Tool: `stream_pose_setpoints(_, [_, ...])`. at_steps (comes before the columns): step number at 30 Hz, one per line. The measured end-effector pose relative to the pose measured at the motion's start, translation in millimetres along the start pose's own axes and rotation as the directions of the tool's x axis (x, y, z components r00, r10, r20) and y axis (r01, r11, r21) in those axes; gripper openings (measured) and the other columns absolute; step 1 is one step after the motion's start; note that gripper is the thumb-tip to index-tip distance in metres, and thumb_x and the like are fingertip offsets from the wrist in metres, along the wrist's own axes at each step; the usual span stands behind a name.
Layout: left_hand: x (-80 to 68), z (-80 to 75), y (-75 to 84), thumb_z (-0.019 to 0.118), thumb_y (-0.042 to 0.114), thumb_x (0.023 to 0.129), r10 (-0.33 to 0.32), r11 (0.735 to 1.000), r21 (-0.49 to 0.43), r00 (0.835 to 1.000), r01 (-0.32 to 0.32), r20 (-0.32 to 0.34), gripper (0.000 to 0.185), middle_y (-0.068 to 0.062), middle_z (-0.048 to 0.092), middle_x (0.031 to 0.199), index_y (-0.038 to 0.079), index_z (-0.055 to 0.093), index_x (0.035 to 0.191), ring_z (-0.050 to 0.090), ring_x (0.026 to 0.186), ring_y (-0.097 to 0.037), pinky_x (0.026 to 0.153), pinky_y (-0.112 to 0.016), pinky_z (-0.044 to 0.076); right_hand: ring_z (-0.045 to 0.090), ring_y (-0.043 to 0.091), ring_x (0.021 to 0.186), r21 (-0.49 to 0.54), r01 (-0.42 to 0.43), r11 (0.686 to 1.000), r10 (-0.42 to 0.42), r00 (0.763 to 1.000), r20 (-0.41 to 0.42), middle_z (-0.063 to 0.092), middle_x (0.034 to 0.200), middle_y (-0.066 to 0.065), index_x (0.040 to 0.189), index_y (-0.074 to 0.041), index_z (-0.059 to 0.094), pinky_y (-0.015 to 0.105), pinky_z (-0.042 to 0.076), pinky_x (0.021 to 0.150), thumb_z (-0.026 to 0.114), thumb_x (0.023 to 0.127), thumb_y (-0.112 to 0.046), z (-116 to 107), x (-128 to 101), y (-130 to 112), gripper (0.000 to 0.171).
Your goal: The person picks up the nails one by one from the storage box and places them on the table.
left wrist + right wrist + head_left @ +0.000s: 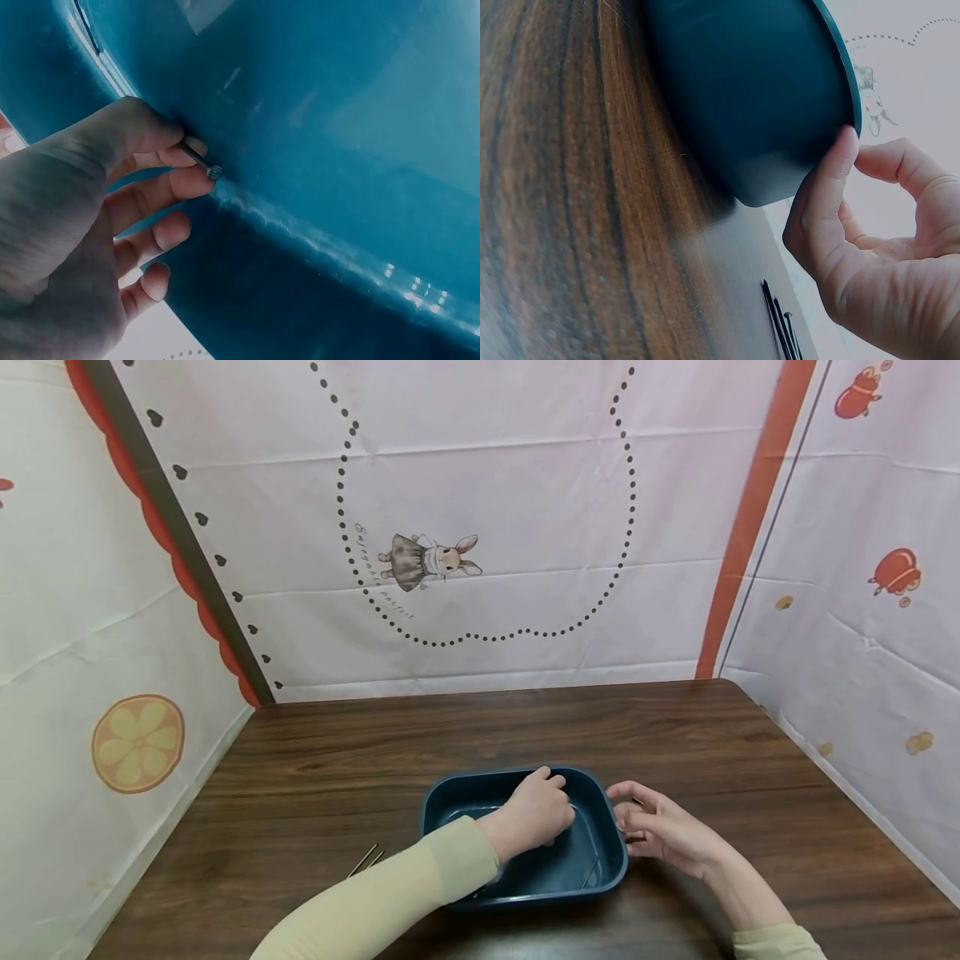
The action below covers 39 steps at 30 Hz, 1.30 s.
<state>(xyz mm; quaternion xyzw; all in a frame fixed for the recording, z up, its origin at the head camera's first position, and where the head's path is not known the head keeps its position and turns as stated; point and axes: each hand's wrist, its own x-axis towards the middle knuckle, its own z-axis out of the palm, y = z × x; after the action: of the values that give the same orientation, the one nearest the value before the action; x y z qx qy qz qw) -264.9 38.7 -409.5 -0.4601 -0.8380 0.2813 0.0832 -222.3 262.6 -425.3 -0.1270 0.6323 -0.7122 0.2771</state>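
Observation:
My left hand (534, 814) reaches into a dark blue rectangular plastic tub (525, 892). In the left wrist view its thumb and index finger pinch a thin dark nail (196, 155), whose round head points away from the palm, close to the tub's inner wall. Another thin dark nail (590, 874) lies on the tub floor near the right front corner. At the tub's right side is my right hand (667, 833). Its fingertips pinch the rim in the right wrist view, other fingers curving beside it.
Several thin nails (366, 858) lie on the brown wooden table (337, 768) left of the tub, partly behind the left sleeve. More long dark nails (781, 322) show in the right wrist view. Printed white cloth (495, 510) hangs behind the table and along both sides.

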Motion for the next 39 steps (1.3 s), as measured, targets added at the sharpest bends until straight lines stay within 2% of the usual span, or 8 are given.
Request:
stream_pose_setpoints(5, [-3.8, 1.5, -2.4, 0.064, 0.05, 0.092, -0.003, 1.0, 0.025, 0.999, 0.004, -0.036, 0.015, 0.023, 0.071, 0.104, 0.042, 0.075, 0.099, 0.051, 0.088, -0.007, 0.076, -0.022, 0.039, 0.067, 0.009, 0.091, -0.011, -0.004, 1.0, 0.004, 1.0, -0.011, 0.067, 0.106, -0.003, 0.126, -0.018, 0.043, 0.025, 0.058, 0.08, 0.047, 0.102, -0.011, 0.3, 0.2, -0.7, 0.025])
stream_pose_setpoints(14, [-7.2, 3.6, -4.4, 0.063, 0.048, 0.093, 0.025, 1.0, -0.017, 0.998, -0.026, -0.053, 0.017, 0.02, 0.07, 0.11, 0.04, 0.076, 0.102, 0.05, 0.09, -0.008, 0.079, -0.023, 0.041, 0.067, 0.01, 0.092, -0.015, -0.007, 1.0, 0.007, 1.0, -0.015, 0.066, 0.109, -0.003, 0.126, -0.021, 0.044, 0.026, 0.058, 0.081, 0.044, 0.103, -0.012, -1.3, -0.4, 1.5, 0.024])
stream_pose_setpoints(27, [-12.9, 1.6, -15.8, 0.065, 0.045, 0.091, -0.003, 0.999, -0.039, 0.988, -0.003, -0.153, 0.013, 0.018, 0.069, 0.095, 0.042, 0.076, 0.096, 0.049, 0.086, -0.009, 0.071, -0.023, 0.035, 0.067, 0.01, 0.093, -0.017, -0.013, 1.0, 0.013, 1.0, -0.018, 0.066, 0.107, -0.005, 0.125, -0.022, 0.045, 0.026, 0.058, 0.081, 0.042, 0.105, -0.014, -0.5, -0.4, 0.0, 0.021])
stream_pose_setpoints(34, [-19.0, -5.7, -24.3, 0.066, 0.046, 0.091, -0.016, 0.998, -0.066, 0.99, 0.007, -0.142, 0.014, 0.019, 0.067, 0.095, 0.042, 0.076, 0.099, 0.047, 0.085, -0.009, 0.07, -0.023, 0.031, 0.067, 0.008, 0.091, 0.0, -0.005, 1.0, 0.005, 1.0, 0.0, 0.065, 0.103, -0.007, 0.124, -0.021, 0.045, 0.025, 0.057, 0.08, 0.04, 0.105, -0.013, -1.3, 0.0, 1.4, 0.022])
stream_pose_setpoints(39, [-23.5, -9.2, -31.6, 0.066, 0.044, 0.091, -0.033, 0.997, -0.078, 0.987, 0.021, -0.159, 0.014, 0.018, 0.067, 0.094, 0.043, 0.076, 0.101, 0.046, 0.085, -0.01, 0.069, -0.024, 0.028, 0.066, 0.009, 0.09, -0.008, -0.013, 1.0, 0.013, 1.0, -0.023, 0.064, 0.1, -0.007, 0.124, -0.021, 0.046, 0.026, 0.057, 0.08, 0.044, 0.104, -0.014, 0.3, 0.4, 0.8, 0.021])
